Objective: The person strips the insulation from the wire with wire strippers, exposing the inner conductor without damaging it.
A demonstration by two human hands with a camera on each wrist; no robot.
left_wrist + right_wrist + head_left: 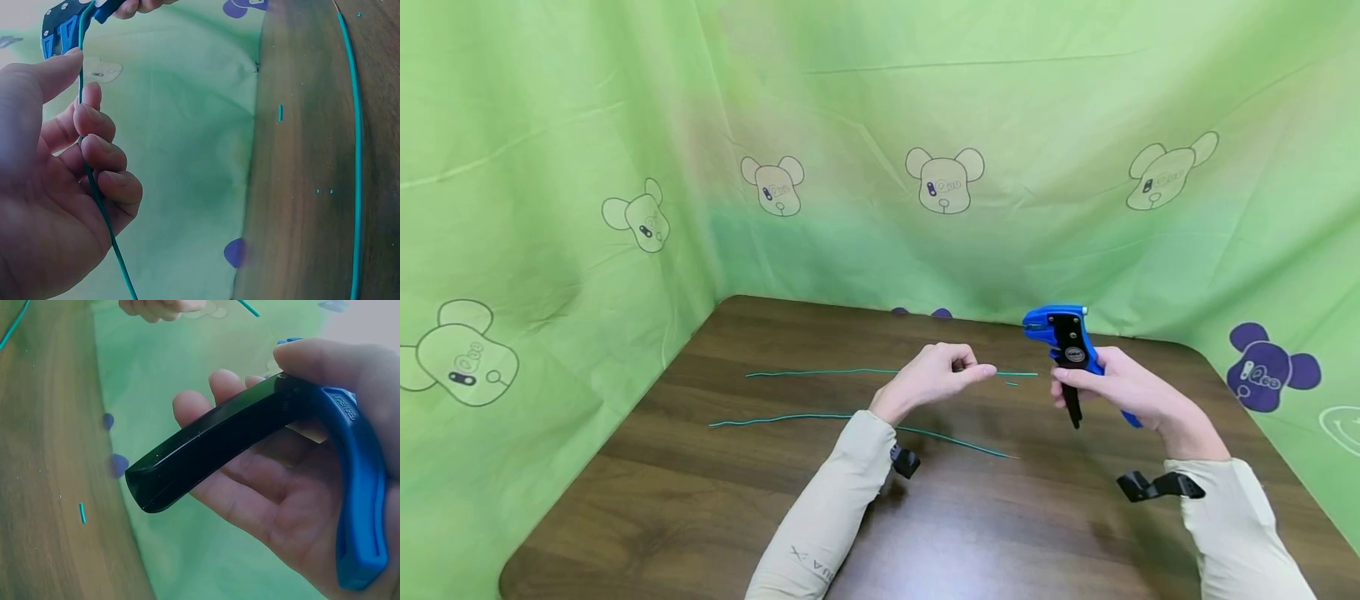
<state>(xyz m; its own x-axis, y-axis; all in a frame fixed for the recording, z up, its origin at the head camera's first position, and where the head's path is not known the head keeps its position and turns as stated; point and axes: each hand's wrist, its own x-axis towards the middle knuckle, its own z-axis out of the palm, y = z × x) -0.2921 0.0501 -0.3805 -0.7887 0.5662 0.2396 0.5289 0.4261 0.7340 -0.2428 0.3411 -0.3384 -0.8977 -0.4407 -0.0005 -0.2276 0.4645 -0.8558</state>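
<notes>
My left hand [929,377] grips a thin green wire [820,371], its fingers curled round it and the thumb against it in the left wrist view. The wire runs out on both sides of the hand, and its right end [1028,374] lies below the tool's nose in the head view. A blue and black wire stripper [1071,337] is held upright in my right hand [1131,392]. In the right wrist view its black handle [206,444] and blue handle [362,487] stand spread apart, with the thumb over their upper part.
A second green wire [958,440] lies across the wooden table [647,517], passing behind my left forearm; its right end shows a bare tip. A short green piece [280,112] and a few tiny scraps lie on the wood. A green patterned curtain [865,108] surrounds the table.
</notes>
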